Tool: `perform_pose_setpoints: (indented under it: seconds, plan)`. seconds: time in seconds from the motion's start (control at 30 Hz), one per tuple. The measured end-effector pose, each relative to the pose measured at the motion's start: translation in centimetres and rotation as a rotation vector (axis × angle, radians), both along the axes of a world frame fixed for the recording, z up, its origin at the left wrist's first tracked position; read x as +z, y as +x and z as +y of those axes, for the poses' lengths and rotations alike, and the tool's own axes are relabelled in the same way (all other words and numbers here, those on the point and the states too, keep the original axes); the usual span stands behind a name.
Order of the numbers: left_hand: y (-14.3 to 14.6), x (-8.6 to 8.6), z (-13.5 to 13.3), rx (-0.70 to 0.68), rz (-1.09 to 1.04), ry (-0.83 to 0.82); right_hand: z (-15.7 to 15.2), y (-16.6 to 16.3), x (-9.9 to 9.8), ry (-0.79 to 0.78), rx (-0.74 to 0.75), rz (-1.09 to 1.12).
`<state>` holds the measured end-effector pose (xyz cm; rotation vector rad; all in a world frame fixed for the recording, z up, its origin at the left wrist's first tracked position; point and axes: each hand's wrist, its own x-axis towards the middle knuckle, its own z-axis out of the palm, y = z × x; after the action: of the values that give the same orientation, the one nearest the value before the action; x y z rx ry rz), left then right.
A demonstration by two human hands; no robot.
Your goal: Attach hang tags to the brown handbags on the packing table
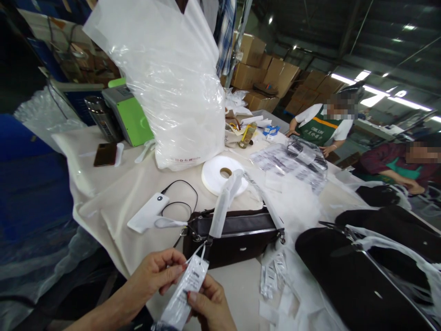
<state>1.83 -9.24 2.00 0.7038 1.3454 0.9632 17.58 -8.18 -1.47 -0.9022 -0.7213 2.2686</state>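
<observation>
Seemingly mid-tagging, the left hand (156,276) and right hand (210,305) both pinch a wrapped paper tag (188,287) low before the dark bag (234,236) on the desk (110,197), which next needs careful fingertip work

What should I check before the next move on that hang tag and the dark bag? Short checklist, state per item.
1. Both hands on tag: left hand and right hand pinch the hang tag - ok.
2. Tag tied to bag: its string runs up to the brown handbag - ok.
3. Strap wrap: white wrap covers the strap - ok.
4. Tag print readable: blurred - cannot tell.
5. Space beside bag: power bank and its cable lie close - not ok.
6. Tape roll apart from bag - ok.
</observation>
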Motion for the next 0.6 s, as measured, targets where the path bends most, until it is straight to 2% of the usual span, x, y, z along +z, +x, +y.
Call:
perform_pose_setpoints:
  seconds: [0.17, 0.37, 0.6]
  plan:
    - [-0.2, 1.0, -0.4, -0.068, -0.061, -0.029, 0.0, 0.7, 0.9, -0.029, -0.034, -0.033]
    - [-0.5, 2.0, -1.5, -0.332, -0.119, -0.016, 0.9, 0.5, 1.7, -0.052, -0.183, -0.095]
    - [-1.3, 2.3, -2.7, -0.433, -0.096, -0.044, 1.9, -0.8, 3.1, -0.074, -0.273, -0.153]
